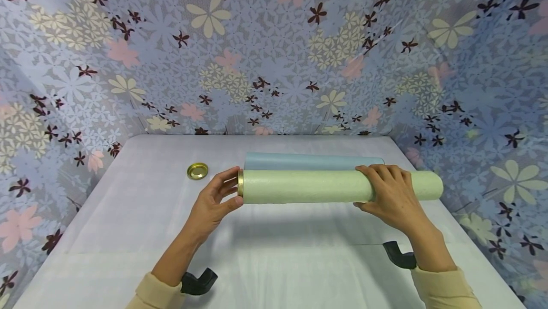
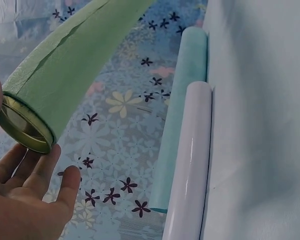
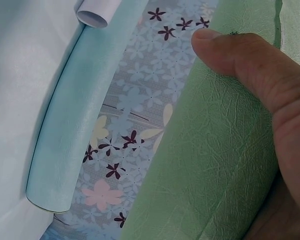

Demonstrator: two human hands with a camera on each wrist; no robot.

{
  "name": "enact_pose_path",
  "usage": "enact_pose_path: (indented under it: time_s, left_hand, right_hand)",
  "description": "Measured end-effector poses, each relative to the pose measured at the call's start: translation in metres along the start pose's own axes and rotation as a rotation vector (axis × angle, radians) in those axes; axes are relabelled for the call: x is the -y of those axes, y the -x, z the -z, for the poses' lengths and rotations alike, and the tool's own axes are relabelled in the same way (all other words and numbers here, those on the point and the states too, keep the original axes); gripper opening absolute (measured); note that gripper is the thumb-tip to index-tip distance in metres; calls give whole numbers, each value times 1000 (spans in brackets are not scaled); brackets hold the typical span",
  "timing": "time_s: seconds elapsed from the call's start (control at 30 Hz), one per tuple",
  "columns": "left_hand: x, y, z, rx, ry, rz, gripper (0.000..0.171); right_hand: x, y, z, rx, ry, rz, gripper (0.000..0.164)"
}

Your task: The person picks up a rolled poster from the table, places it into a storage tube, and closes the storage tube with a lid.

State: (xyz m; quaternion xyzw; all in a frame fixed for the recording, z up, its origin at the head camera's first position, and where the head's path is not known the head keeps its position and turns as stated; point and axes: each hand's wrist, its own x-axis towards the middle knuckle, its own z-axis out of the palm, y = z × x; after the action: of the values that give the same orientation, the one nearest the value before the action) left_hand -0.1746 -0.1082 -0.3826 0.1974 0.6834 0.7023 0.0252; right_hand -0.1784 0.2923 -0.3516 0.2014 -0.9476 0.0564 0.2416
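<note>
A long pale green cardboard tube (image 1: 304, 186) is held level above the table, across the head view. My right hand (image 1: 391, 194) grips it from above toward its right end, with the thumb (image 3: 225, 50) along its near side in the right wrist view. At the other end, my left hand (image 1: 216, 202) holds the gold metal rim (image 2: 27, 132) between thumb and fingertips. The left wrist view looks into the hollow inside that rim. A round gold lid (image 1: 198, 171) lies on the table, left of my left hand.
Behind the green tube a light blue tube (image 1: 308, 160) lies on the white-covered table (image 1: 128, 233). A rolled white sheet (image 2: 192, 150) lies alongside it, hidden in the head view. Flowered cloth (image 1: 265, 52) hangs at the back and sides.
</note>
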Motion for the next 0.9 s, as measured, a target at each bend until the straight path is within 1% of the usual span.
enact_pose_path:
  time_s: [0.17,0.47,0.7,0.9]
  left_hand:
    - [1,0,-1,-11,-7,2,67]
    - [3,1,-3,-16,43,-11,62]
    - [3,0,-3,-23,30,-2,62]
    - [3,-1,-2,-31,-16,18,61]
  right_hand:
    - [0,0,-1,0,-3,0,87]
    - [0,0,0,1,-6,1,87]
    - [0,0,1,-7,2,9,86]
    - [0,1,1,-15,13,26,87]
